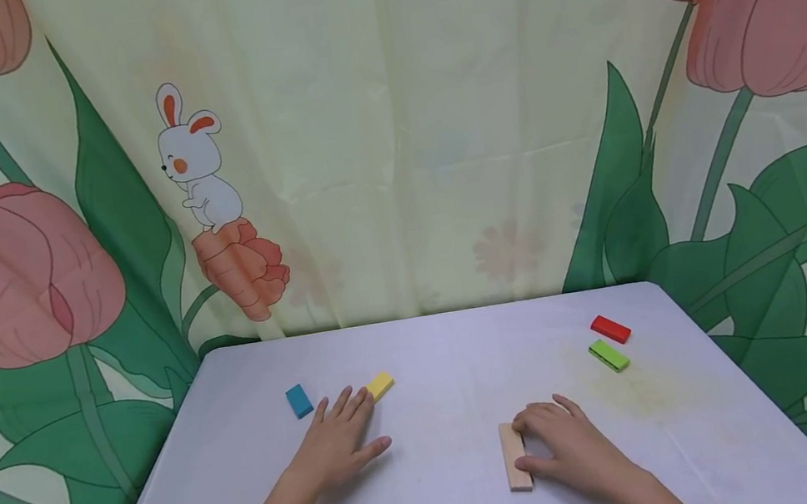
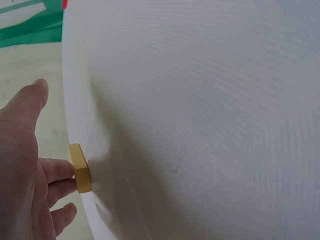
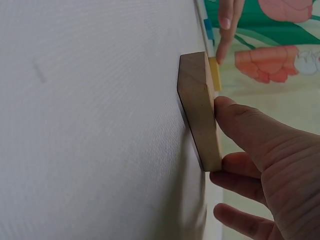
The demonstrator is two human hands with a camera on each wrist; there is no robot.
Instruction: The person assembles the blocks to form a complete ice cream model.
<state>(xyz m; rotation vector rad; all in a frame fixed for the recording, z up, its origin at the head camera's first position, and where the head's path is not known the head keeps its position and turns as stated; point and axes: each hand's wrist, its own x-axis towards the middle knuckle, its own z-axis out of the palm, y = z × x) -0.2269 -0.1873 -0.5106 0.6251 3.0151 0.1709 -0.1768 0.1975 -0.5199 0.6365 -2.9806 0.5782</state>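
A plain wooden block lies flat on the white-covered table, its long side running away from me. At its right edge is my right hand; the thumb meets the block around the middle and the fingertips reach its far end, as the wooden block shows in the right wrist view. My left hand is spread low over the table, fingertips at a yellow block. Those fingers touch the yellow block in the left wrist view, thumb held apart. A blue block lies left of the left fingertips.
At the back right of the table lie a red block and a green block, close together. A curtain printed with tulips and a rabbit hangs behind the table's far edge.
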